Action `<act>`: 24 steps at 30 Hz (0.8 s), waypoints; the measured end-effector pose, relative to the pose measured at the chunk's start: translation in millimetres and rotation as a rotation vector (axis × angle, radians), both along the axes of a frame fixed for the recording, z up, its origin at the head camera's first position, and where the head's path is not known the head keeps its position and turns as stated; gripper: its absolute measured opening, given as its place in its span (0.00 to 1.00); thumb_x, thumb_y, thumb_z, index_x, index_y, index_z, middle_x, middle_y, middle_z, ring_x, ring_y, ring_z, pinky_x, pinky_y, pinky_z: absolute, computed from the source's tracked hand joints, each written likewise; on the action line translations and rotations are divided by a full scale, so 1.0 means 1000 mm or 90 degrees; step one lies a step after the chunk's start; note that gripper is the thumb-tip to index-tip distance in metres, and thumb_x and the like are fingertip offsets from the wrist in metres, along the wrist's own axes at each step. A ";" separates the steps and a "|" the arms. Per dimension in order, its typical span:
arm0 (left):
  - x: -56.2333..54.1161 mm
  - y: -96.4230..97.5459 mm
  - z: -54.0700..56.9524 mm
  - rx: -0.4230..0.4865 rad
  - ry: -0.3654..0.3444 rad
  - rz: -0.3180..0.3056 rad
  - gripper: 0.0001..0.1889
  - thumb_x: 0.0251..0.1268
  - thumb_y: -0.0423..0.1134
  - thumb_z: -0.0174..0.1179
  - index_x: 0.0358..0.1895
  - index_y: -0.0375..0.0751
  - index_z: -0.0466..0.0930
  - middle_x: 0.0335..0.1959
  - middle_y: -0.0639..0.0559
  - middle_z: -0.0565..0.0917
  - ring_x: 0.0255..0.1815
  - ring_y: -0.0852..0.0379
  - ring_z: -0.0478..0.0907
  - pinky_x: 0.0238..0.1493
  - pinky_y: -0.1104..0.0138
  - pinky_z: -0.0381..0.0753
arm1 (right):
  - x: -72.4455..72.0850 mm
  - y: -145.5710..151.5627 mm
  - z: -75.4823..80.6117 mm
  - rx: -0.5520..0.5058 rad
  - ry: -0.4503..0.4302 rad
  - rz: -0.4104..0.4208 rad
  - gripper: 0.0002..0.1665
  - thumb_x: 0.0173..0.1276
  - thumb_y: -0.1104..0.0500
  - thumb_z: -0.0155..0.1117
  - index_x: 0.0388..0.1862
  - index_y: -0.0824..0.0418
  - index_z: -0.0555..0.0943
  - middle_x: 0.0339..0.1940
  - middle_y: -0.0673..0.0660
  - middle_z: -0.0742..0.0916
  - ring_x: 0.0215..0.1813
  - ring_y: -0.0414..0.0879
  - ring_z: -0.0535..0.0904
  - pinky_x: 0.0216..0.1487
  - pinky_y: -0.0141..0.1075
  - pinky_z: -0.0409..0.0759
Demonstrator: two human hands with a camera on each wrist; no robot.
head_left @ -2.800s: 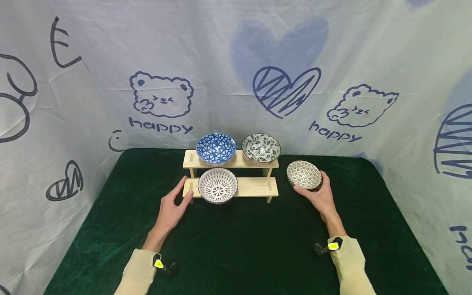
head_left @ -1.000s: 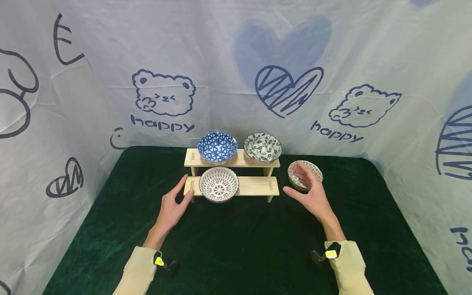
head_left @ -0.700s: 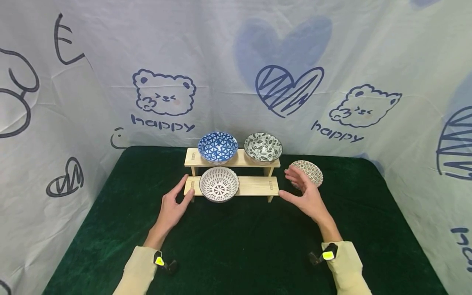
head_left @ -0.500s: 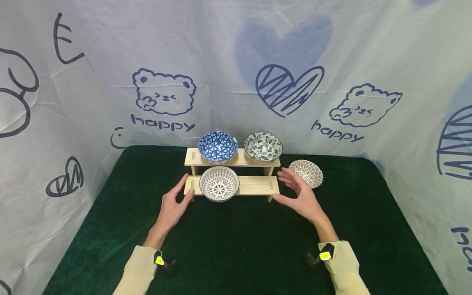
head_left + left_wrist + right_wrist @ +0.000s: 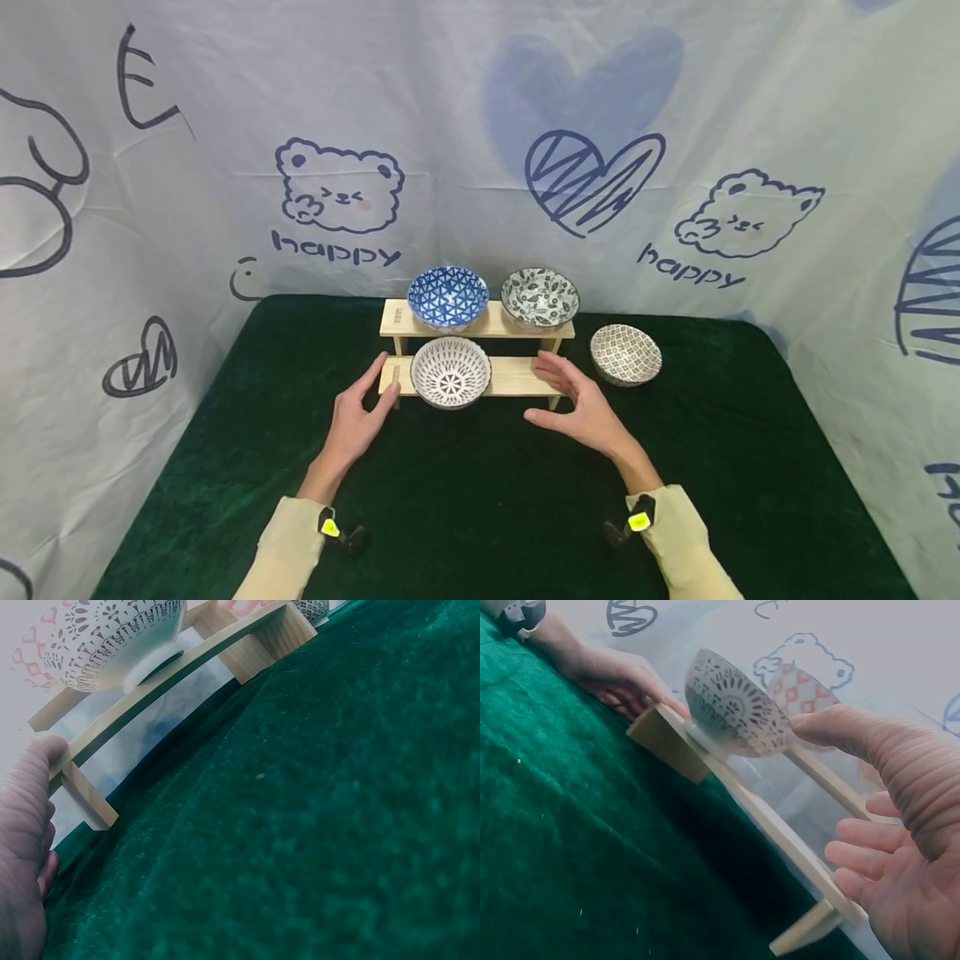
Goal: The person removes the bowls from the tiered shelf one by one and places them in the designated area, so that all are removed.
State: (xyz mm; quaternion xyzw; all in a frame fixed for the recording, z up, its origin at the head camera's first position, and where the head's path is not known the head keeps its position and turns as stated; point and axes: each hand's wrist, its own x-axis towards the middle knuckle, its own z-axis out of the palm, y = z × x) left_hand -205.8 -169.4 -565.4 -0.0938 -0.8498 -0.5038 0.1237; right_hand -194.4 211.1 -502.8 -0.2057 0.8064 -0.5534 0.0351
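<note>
A two-tier wooden display stand (image 5: 512, 379) holds three bowls. On its lower step, left of middle, sits a white bowl with a dark radiating pattern (image 5: 450, 375). My left hand (image 5: 356, 423) grips the left end of that step, its thumb (image 5: 43, 752) at the front edge in the left wrist view. Fingers spread and holding nothing, my right hand (image 5: 583, 414) hovers at the step's right end, covering part of it. In the right wrist view its thumb (image 5: 829, 726) overlaps the patterned bowl's rim. A brown-and-white lattice bowl (image 5: 626, 355) stands on the cloth to the right.
The upper step carries a blue triangle-patterned bowl (image 5: 447, 297) on the left and a black-and-white leaf bowl (image 5: 540, 297) on the right. Dark green cloth (image 5: 465, 508) covers the table. A pale printed curtain (image 5: 465, 100) encloses the back and sides.
My right hand has let go of the lattice bowl, leaving it on the cloth, and moved left to the lower step's right end. My left hand has stayed at the stand.
</note>
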 end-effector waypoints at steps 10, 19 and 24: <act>-0.001 -0.001 0.000 0.003 -0.014 -0.006 0.34 0.78 0.50 0.62 0.80 0.42 0.65 0.79 0.48 0.68 0.79 0.43 0.66 0.78 0.42 0.64 | -0.011 -0.026 -0.001 -0.037 -0.014 0.053 0.56 0.64 0.59 0.79 0.84 0.53 0.57 0.81 0.63 0.70 0.81 0.55 0.66 0.80 0.55 0.63; 0.000 -0.001 0.000 0.000 -0.021 -0.009 0.34 0.78 0.50 0.61 0.81 0.42 0.64 0.80 0.47 0.67 0.79 0.42 0.66 0.78 0.42 0.63 | -0.019 -0.046 -0.003 -0.059 -0.032 0.079 0.59 0.63 0.58 0.80 0.85 0.62 0.55 0.82 0.65 0.67 0.82 0.53 0.63 0.82 0.53 0.60; 0.000 -0.001 0.000 0.002 -0.025 -0.010 0.34 0.78 0.51 0.61 0.81 0.43 0.64 0.80 0.48 0.67 0.80 0.43 0.65 0.78 0.42 0.63 | -0.021 -0.057 -0.002 -0.051 -0.041 0.084 0.60 0.62 0.55 0.81 0.85 0.61 0.55 0.83 0.61 0.67 0.83 0.51 0.60 0.83 0.49 0.59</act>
